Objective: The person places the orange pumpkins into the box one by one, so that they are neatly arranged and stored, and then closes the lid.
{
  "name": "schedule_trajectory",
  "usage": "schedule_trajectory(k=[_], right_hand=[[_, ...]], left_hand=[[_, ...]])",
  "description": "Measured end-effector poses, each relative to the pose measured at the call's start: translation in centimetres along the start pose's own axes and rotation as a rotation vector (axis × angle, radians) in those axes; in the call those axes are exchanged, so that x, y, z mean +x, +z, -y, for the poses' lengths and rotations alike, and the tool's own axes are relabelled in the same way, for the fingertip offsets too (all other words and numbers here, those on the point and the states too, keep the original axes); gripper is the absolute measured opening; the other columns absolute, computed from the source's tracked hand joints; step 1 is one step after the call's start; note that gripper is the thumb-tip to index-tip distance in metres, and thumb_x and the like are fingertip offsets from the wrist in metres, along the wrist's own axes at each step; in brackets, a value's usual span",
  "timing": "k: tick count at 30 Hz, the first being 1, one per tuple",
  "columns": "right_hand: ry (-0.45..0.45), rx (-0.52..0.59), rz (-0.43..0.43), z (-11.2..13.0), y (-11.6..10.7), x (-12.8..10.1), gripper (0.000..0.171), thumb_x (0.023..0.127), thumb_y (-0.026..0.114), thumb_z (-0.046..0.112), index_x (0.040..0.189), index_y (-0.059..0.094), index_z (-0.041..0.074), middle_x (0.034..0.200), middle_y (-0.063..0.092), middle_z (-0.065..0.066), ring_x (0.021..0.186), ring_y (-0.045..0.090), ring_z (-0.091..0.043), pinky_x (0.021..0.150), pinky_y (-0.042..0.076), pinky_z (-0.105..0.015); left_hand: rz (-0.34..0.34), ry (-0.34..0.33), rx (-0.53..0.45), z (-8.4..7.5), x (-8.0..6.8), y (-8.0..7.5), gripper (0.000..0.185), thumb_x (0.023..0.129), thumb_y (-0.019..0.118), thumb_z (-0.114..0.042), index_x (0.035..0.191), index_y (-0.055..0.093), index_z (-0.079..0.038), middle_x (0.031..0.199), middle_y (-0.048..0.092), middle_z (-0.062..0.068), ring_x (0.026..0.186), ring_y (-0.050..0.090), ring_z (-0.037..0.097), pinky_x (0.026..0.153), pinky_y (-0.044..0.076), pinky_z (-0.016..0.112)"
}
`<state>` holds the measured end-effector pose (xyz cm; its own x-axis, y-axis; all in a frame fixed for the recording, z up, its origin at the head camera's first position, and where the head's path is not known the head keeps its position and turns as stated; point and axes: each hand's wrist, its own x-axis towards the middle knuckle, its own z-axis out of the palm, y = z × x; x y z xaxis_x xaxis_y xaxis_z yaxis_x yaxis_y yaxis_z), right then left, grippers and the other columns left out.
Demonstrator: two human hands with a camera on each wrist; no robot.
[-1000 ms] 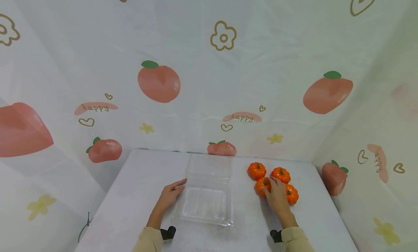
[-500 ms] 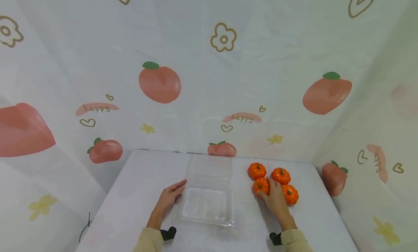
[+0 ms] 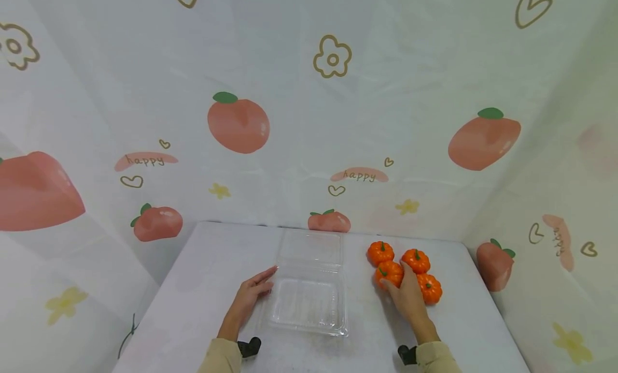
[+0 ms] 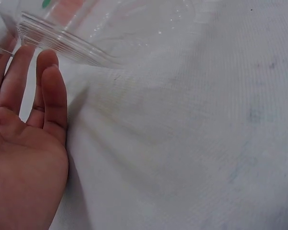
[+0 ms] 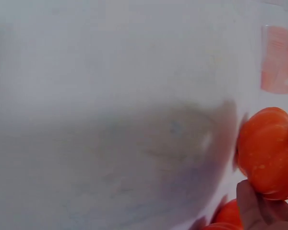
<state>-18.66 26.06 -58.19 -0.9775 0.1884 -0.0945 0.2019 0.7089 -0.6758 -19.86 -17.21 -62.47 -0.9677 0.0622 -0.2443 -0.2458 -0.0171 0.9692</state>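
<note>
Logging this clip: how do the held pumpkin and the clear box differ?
The held pumpkin is orange and opaque; the clear box is see-through. The held pumpkin is small and rounded; the clear box is larger, rectangular and lies open. The right grip holds the pumpkin; the left grip is at the box's left edge. Both look shiny.

Pumpkin now tipped leftward in right hand
</note>
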Motion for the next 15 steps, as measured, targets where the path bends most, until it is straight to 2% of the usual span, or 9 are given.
schedule_trajectory(k=[4, 10, 15], right_hand=[[-0.026, 0.049, -0.040, 0.7, -0.6, 0.0, 0.087, 0.096, 0.071, 0.038, 0.157, 0.024, -0.003, 0.160, 0.034, -0.028, 0.145, 0.037, -0.046, 0.121, 0.030, -0.065], [-0.162, 0.057, -0.189, 2.1, -1.2, 0.0, 0.080, 0.093, 0.074, 0.036, 0.154, 0.038, -0.001, 0.154, 0.046, -0.027, 0.143, 0.043, -0.045, 0.119, 0.035, -0.063], [-0.187, 0.124, -0.269, 3.2, -1.4, 0.1, 0.081, 0.090, 0.078, 0.038, 0.149, 0.039, -0.002, 0.147, 0.053, -0.029, 0.131, 0.056, -0.045, 0.110, 0.047, -0.059]], left_hand=[[0.007, -0.002, -0.020, 0.1, 0.0, 0.0, 0.048, 0.095, 0.069, -0.012, 0.142, 0.062, -0.014, 0.151, 0.056, -0.003, 0.118, 0.055, -0.015, 0.088, 0.053, 0.016], [0.000, -0.015, -0.024, 0.4, 0.1, 0.0, 0.049, 0.094, 0.071, -0.015, 0.142, 0.061, -0.013, 0.151, 0.056, -0.004, 0.120, 0.057, -0.011, 0.088, 0.055, 0.016], [0.002, -0.010, -0.038, 0.4, 0.0, -0.1, 0.049, 0.094, 0.072, -0.016, 0.142, 0.062, -0.012, 0.151, 0.056, -0.003, 0.121, 0.058, -0.008, 0.086, 0.055, 0.016]])
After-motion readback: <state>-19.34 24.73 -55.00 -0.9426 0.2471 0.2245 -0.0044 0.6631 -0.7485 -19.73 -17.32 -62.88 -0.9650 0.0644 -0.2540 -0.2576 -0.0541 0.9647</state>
